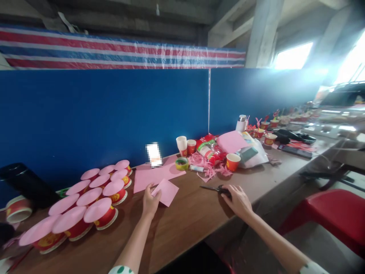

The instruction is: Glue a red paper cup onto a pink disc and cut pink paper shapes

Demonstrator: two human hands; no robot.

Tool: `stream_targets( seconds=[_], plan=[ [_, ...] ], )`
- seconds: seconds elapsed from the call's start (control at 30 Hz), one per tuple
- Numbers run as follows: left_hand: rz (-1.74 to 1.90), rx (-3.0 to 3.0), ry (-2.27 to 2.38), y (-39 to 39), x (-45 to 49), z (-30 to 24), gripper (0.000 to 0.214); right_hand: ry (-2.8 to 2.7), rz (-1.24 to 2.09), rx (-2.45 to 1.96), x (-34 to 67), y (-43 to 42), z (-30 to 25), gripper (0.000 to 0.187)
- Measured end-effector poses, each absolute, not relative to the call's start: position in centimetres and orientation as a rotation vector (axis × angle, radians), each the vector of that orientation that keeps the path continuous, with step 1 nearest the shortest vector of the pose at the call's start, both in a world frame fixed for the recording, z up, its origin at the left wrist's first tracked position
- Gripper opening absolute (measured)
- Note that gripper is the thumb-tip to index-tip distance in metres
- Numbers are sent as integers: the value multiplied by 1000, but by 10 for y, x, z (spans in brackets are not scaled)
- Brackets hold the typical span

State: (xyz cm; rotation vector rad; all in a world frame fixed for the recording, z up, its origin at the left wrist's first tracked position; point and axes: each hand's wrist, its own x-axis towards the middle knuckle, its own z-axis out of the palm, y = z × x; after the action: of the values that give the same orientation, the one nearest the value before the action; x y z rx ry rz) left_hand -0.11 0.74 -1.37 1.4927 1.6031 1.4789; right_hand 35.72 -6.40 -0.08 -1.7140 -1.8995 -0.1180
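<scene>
My left hand pinches a square piece of pink paper by its left corner, just above the brown table. Across from it, my right hand has its fingers over the handles of the dark scissors, whose blades point left along the tabletop. Behind the left hand lies a larger pink paper sheet. To the left, rows of upturned red paper cups carry round pink paper discs on top.
Green tape, pink paper scraps, a red plastic bag and a paper cup lie toward the back. A black bottle leans at far left. A red stool stands right of the table, before a blue partition.
</scene>
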Motion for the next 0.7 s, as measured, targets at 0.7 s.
stream_targets(
  seconds=[0.7],
  plan=[
    [1581, 1416, 1533, -1, 3, -10, 56, -2021, -208, -1623, 367, -62, -18, 26]
  ],
)
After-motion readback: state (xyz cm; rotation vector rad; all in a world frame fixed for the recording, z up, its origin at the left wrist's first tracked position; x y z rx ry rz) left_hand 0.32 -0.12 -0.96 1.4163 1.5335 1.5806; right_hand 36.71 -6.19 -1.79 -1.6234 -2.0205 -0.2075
